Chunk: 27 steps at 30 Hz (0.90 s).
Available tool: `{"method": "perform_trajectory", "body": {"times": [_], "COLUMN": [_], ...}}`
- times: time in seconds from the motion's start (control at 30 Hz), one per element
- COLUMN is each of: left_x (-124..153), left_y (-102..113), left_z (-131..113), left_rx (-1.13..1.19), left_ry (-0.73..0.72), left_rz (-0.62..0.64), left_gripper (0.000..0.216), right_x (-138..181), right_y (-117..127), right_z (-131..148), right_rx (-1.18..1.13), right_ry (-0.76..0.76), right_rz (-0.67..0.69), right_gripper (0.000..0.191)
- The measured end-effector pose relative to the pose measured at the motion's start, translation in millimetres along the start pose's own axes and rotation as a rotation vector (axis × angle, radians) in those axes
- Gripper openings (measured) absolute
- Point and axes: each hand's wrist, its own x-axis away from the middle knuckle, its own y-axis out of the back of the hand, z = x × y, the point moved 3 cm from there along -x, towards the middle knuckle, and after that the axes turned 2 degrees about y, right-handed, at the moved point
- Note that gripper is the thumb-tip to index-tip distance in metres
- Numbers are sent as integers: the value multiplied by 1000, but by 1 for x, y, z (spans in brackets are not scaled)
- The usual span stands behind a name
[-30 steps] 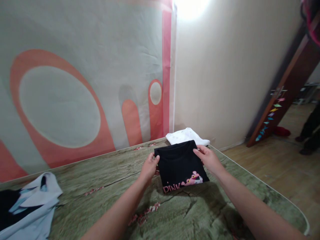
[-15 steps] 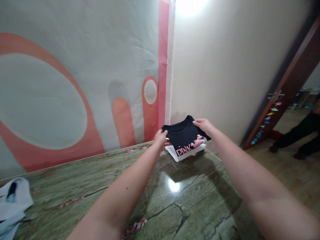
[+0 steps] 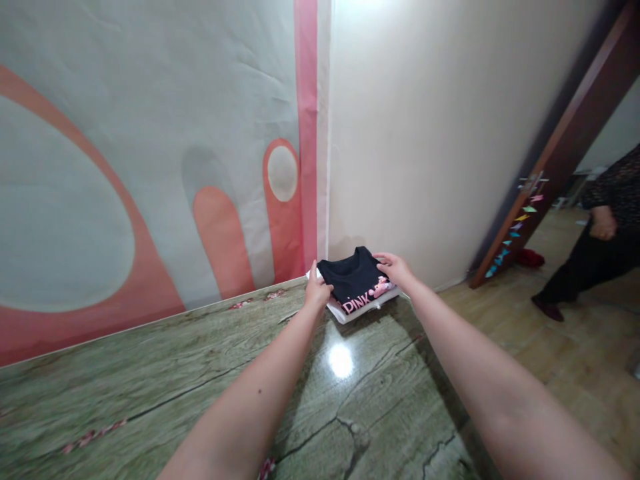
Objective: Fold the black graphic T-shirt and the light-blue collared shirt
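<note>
A folded black T-shirt (image 3: 345, 280) with pink "PINK" lettering and a pink cartoon figure lies on top of folded white clothing (image 3: 345, 316) at the table's far corner. My left hand (image 3: 318, 291) is at the shirt's left edge, index finger pointing up and thumb apart from it, touching the side of the pile. At the right shoulder of the shirt, my right hand (image 3: 397, 269) rests with fingers stretched over the cloth. Both hands look open. What lies beneath the white clothing is hidden.
The green marble-patterned table (image 3: 200, 393) meets a wall with an orange-and-pink printed covering (image 3: 220, 233) and a plain wall (image 3: 400, 167). To the right is a brown door frame (image 3: 565, 140) hung with colourful paper shapes. A person in dark trousers (image 3: 595, 267) stands beyond it.
The black shirt has come down onto the white pile, and my fingers have loosened from its shoulders. The view has turned right; the pale cloth at far left is out of sight.
</note>
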Motion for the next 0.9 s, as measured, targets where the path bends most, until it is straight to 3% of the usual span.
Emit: {"method": "perform_trajectory", "body": {"times": [0.27,0.4,0.5,0.63,0.67,0.73,0.8,0.9], "left_x": [-2,-3,16,90,117,177,233,300], "left_y": [5,4,6,35,46,66,92,130], "left_z": [13,9,-4,-17,-17,-13,-7,-6], "left_rx": [-115,-213,-304,-424,-473,-793,-1030,-1218], "left_ry": [20,-11,-94,-295,-362,-617,-751,-779], "left_rz": [35,28,33,96,163,405,526,634], "left_gripper": [67,65,66,55,50,41,28,18], "right_x": [10,14,26,65,79,110,144,197], "right_y": [-2,-1,7,20,18,7,-17,-67], "right_z": [-15,-11,-3,18,26,42,59,78], "right_rx": [3,40,107,207,220,230,259,331], "right_ry": [29,31,38,123,157,242,399,542], "right_rz": [-36,-73,-158,-356,-383,-372,-266,36], "right_gripper": [31,27,24,28,29,28,26,25]}}
